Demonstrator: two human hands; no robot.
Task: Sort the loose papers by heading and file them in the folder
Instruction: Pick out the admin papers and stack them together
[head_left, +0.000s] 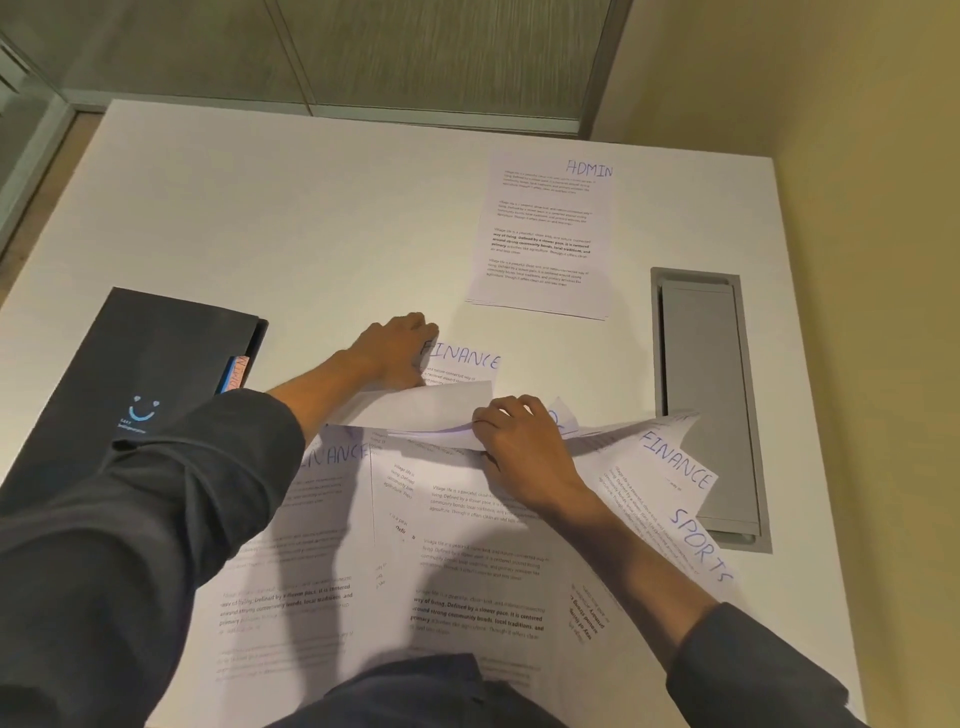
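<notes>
Here, from the head view, the left hand (397, 353) presses a FINANCE sheet (462, 364) flat on the table (311, 218), while the right hand (519, 441) pinches a curling page (426, 410) of the loose pile (467, 561). Thin and floppy, the paper is best lifted by an edge. The folder (156, 364) lies left; its contents are hidden.

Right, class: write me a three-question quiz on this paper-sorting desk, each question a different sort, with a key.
1. True or false: the ADMIN pile lies apart from the loose papers near the person.
2. Which heading shows on the sheet by the left hand? A) SPORTS B) FINANCE C) ADMIN
3. Fill in: the right hand lifts a sheet's ____.

Key: 1 true; 2 B; 3 edge. The black folder lies at the desk's left, a coloured tab showing at its edge.
</notes>
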